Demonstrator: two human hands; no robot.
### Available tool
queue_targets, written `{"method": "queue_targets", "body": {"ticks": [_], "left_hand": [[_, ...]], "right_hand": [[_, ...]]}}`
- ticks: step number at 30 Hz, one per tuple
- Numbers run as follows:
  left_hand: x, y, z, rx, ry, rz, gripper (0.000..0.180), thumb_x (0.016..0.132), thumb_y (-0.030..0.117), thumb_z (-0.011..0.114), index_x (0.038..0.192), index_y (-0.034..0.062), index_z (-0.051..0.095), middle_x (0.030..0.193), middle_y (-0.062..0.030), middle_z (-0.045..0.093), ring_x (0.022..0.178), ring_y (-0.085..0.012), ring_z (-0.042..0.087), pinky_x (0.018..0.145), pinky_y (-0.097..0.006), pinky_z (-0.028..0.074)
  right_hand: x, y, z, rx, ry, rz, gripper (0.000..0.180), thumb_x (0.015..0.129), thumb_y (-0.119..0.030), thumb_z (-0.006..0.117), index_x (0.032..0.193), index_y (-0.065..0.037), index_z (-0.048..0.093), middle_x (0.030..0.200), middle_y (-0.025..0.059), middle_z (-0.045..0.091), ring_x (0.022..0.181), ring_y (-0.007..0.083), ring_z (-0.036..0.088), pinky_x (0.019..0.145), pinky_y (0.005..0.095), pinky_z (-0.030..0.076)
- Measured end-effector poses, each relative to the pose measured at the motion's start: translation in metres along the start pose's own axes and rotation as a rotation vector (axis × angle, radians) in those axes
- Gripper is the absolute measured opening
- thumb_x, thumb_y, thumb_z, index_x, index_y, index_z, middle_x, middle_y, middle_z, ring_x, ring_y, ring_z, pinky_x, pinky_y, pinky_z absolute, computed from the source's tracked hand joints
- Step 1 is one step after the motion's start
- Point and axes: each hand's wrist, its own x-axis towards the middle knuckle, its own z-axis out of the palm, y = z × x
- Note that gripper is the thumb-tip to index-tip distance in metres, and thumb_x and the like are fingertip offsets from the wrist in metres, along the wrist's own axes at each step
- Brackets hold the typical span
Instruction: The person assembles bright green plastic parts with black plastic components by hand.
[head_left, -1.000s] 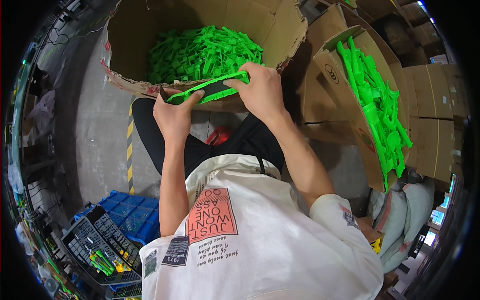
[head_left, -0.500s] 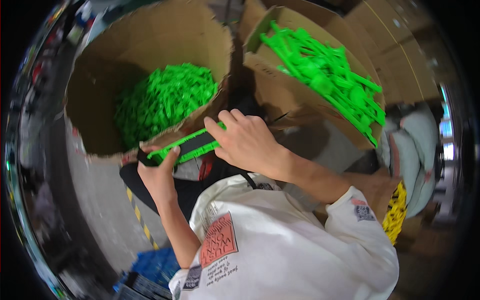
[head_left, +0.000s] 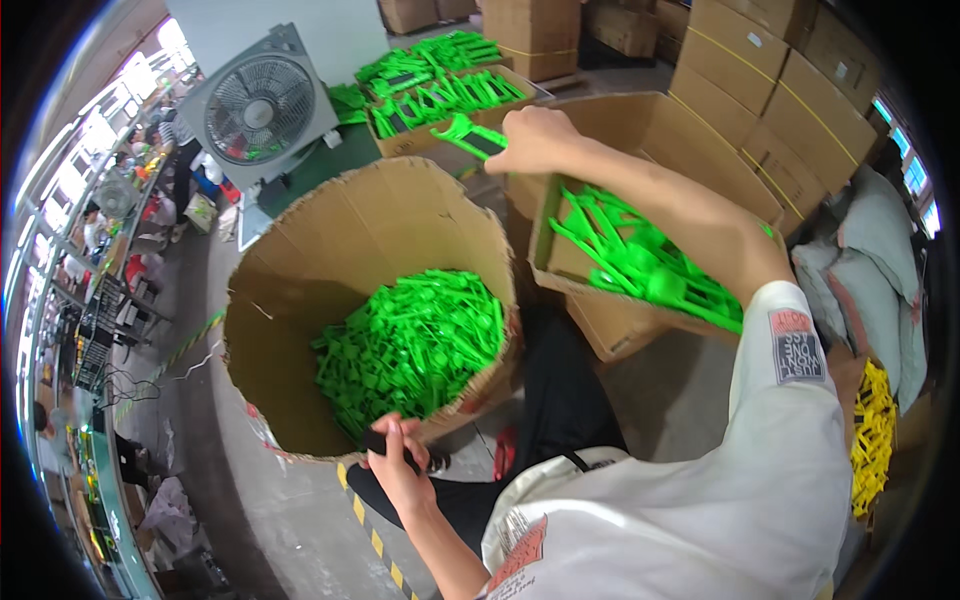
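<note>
My right hand (head_left: 535,142) is stretched far forward, its fingers closed on one end of a bright green plastic part (head_left: 466,131) with a dark strip along its middle. The part hangs near an open carton of similar green parts (head_left: 455,100). At the near rim of a big round cardboard bin (head_left: 290,270), my left hand (head_left: 402,472) is closed round a small black object (head_left: 376,440); its kind cannot be made out. Inside the bin lies a heap of small green plastic pieces (head_left: 420,340).
A second open carton (head_left: 585,285) of long green pieces stands under my right forearm. A grey box fan (head_left: 260,105) is at the far left. Stacked cartons (head_left: 735,60), pale sacks (head_left: 865,280) and a heap of yellow pieces (head_left: 872,435) are on the right.
My right hand has carried the green part forward, away from the left hand, toward the far carton. My left hand has let go of the part and stays near the bin's rim. The view has tilted up.
</note>
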Motion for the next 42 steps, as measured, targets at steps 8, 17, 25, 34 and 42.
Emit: {"method": "queue_targets", "body": {"ticks": [8,17,25,34,42], "left_hand": [[0.008,0.016,-0.03,0.03,0.274,0.083,0.017,0.096,0.017,0.059,0.102,0.0007,0.056,0.076,-0.0118,0.065,0.042,-0.0071,0.04,0.039,-0.022,0.029],[0.007,0.009,-0.015,-0.091,0.164,-0.024,0.043,0.103,0.046,0.038,0.112,0.0057,0.049,0.081,-0.012,0.062,0.045,-0.0088,0.041,0.039,-0.022,0.027],[0.001,-0.011,0.011,-0.165,-0.091,-0.127,0.037,0.1,0.036,0.038,0.107,0.0044,0.056,0.081,-0.0104,0.061,0.054,-0.0103,0.045,0.04,-0.021,0.028],[-0.026,-0.016,0.028,0.033,-0.236,-0.092,0.029,0.1,0.024,0.054,0.117,0.0014,0.058,0.079,-0.001,0.056,0.059,-0.0068,0.045,0.046,-0.021,0.031],[-0.043,-0.015,0.011,-0.01,-0.26,-0.025,0.013,0.097,0.014,0.057,0.105,0.0038,0.057,0.081,-0.0007,0.058,0.066,-0.0088,0.054,0.055,-0.023,0.041]], "right_hand": [[0.231,0.033,0.029,0.047,0.202,0.204,0.065,0.069,-0.058,0.067,0.102,-0.002,0.071,0.107,0.0191,0.069,0.099,0.0336,0.068,0.084,0.0438,0.053],[0.22,0.072,0.034,-0.014,0.367,0.123,0.051,0.08,-0.047,0.059,0.097,0.0,0.071,0.1,0.0207,0.07,0.096,0.0386,0.067,0.082,0.0461,0.054],[0.027,0.086,-0.044,-0.095,0.08,-0.01,0.042,0.081,-0.041,0.061,0.092,-0.002,0.072,0.091,0.0233,0.069,0.088,0.0372,0.068,0.077,0.0444,0.053],[-0.128,0.069,-0.002,0.044,-0.375,-0.026,0.041,0.084,-0.046,0.065,0.079,-0.006,0.069,0.079,0.0121,0.069,0.078,0.0302,0.066,0.069,0.0442,0.049],[-0.14,0.089,0.022,0.236,-0.188,0.087,0.029,0.08,-0.026,0.062,0.067,-0.001,0.065,0.066,0.0163,0.064,0.061,0.0309,0.062,0.059,0.0442,0.047]]}}
